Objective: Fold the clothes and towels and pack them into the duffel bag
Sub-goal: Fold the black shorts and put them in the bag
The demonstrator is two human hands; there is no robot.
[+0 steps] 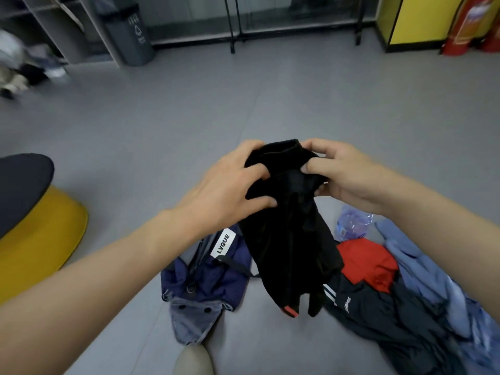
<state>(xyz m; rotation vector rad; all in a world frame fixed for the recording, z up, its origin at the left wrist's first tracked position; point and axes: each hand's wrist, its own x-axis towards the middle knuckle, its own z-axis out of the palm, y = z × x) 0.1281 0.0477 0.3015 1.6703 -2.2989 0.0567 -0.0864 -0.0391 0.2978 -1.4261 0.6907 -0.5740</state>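
Lots of stuff on the grey floor [162, 117] here. Down left sits the navy duffel [205, 280], slumped flat with a white LVQUE label on it and a lighter grey flap at the near end. To the right is the pile: a red top [368, 261] lying on a dark jacket [392, 315] with white stripes, and a light blue cloth [422, 272] spread along the right edge. A crumpled plastic bottle [351, 223] lies just behind the red top. A yellow stool [35, 239] with a dark seat is off to the left, a grey bin [130, 36] stands by the shelves at the back, and a fire extinguisher [465, 25] is in the far right corner beside a yellow cabinet [422, 17]. There's a blurry heap of clothes [24, 69] far left too.

The black garment [286, 234] hangs in the air between duffel and pile, covering the duffel's right edge and part of the jacket. The left grip [230, 185] and right grip [349, 177] both clutch its top edge, fingers curled into the cloth, one on each side. It's bunched at the top with a folded hem showing, droops long and narrow, and has a small orange-red patch at the bottom end.
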